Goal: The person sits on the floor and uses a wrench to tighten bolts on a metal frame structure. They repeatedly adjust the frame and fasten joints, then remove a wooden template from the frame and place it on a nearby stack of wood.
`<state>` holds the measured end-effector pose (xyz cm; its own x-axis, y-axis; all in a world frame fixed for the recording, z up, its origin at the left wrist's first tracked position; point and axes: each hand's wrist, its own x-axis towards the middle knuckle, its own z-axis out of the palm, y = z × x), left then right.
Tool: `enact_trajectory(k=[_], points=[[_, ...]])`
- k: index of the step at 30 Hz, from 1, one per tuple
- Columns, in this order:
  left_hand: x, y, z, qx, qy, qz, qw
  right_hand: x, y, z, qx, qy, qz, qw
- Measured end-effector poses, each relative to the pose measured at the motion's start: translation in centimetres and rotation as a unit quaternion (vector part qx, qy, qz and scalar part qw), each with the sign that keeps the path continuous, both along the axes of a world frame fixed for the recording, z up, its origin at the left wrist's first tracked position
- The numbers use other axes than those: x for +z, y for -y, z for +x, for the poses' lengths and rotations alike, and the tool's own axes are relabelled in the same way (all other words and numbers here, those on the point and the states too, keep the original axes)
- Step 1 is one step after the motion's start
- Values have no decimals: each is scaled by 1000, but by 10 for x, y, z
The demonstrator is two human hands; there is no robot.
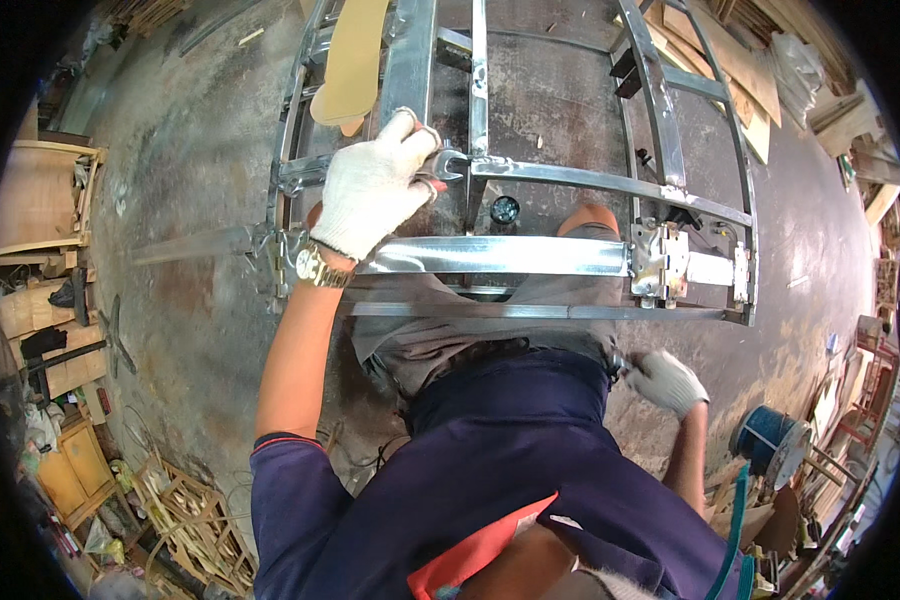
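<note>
My left hand (pixel 375 190), in a white work glove with worn fingertips, is closed around an open-end wrench (pixel 450 165). The wrench's jaw sticks out beside a joint of the welded metal frame (pixel 570 178), which stands in front of me and over my knees. My right hand (pixel 667 383), also gloved, is down beside my right hip. Its fingers are drawn together at a small shiny metal thing (pixel 618 362) by my waist, too small to make out. Bracket-like metal plates (pixel 660 265) sit on the frame's near right corner.
A tan flat piece (pixel 353 60) lies on the frame's far left bar. Under the frame, a small round dark dish (pixel 505 210) rests on the concrete floor (pixel 190 130). Wooden panels (pixel 35 200) and scrap wood (pixel 195 520) line the left; a blue spool (pixel 765 440) stands at right.
</note>
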<state>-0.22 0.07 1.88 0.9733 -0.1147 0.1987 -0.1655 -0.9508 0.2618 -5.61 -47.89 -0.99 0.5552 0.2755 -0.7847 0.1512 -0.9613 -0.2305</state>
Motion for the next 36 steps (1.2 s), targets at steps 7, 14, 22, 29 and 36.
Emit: enact_trajectory(k=[7,14,22,29,36], points=[[-22,-9,10,20,67,-35,997,173,-4,24,-202,69,457,863],[-28,-9,12,86,135,-73,984,185,-142,145,-9,219,571,791],[-27,-8,9,149,98,-107,978,146,-308,214,119,233,485,835],[-35,-13,12,118,120,-128,977,125,-332,214,237,215,442,838],[-37,-16,10,111,144,-99,978,102,-288,207,249,193,489,813]])
